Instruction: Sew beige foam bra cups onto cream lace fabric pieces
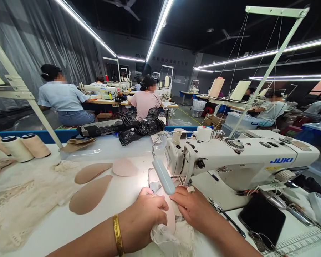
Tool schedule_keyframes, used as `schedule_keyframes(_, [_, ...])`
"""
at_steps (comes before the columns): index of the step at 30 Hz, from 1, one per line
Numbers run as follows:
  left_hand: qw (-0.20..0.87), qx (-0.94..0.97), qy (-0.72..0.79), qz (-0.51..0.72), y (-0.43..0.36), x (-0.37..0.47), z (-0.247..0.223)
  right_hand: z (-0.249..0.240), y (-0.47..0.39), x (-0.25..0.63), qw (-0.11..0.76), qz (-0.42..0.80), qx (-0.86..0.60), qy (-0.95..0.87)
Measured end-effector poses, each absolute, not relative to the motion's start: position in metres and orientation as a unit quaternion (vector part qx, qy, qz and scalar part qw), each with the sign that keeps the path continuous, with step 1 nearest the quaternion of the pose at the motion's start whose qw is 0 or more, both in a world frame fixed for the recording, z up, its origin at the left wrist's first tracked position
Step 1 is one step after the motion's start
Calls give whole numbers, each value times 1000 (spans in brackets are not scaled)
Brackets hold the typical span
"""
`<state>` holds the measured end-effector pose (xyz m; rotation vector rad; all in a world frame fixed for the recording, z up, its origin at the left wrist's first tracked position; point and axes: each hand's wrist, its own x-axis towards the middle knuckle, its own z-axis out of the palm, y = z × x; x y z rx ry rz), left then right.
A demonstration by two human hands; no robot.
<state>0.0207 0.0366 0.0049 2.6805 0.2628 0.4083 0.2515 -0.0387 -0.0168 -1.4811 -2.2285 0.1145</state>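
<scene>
A pale pink bra cup [171, 216] with white lace [173, 235] bunched at its near end lies in front of the needle area of a white sewing machine [246, 162]. My left hand [146, 217], with a gold bangle at the wrist, curls its fingers and thumb on the cup's left side. On the other side, my right hand [191, 207] presses its closed fingers onto the same piece, close to the presser foot. A small lamp [163, 176] on a bendy neck lights the spot and hides part of the needle area.
Beige teardrop pads [91, 196] and cream lace [24, 210] lie to the left, with thread cones [17, 148] behind. Scissors [227, 217], a black phone [262, 217] and a clear ruler [302, 242] sit at right. Black plastic bags [143, 128] stand beyond; several people sew farther back.
</scene>
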Motion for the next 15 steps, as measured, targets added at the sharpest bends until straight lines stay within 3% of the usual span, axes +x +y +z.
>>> schedule_keyframes(15, [180, 975, 93, 94, 68, 25, 19, -11, -38, 251, 202, 9, -557, -806])
